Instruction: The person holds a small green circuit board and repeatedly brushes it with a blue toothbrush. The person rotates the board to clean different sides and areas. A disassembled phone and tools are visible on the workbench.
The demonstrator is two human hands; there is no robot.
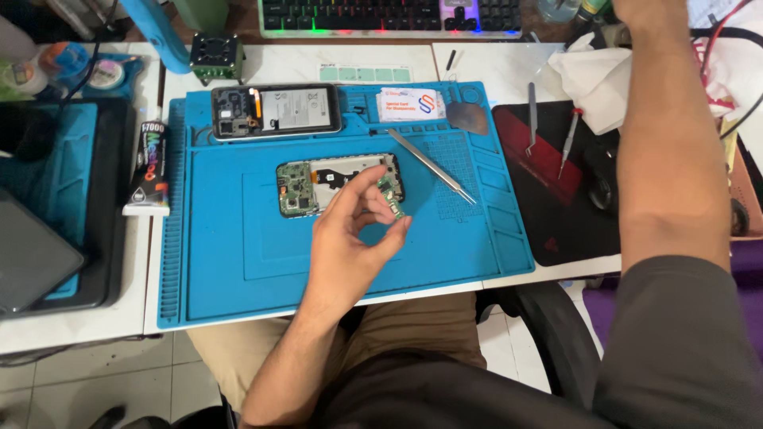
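My left hand [350,234] hovers over the blue work mat [238,254] and pinches a small green circuit board [391,199] between thumb and fingers. The board sits at the right end of an opened phone [314,187] that lies on the mat with its inner boards exposed. My right arm stretches up along the right side. Only the base of my right hand [640,9] shows at the top edge, with the fingers out of frame.
A second opened phone [274,111] with its battery showing lies at the mat's top, beside a white card [409,103] and a metal pry tool [467,117]. Tweezers [433,167] lie right of the phone. An adhesive tube [151,167] rests left; a black mat [556,214] with tools lies right.
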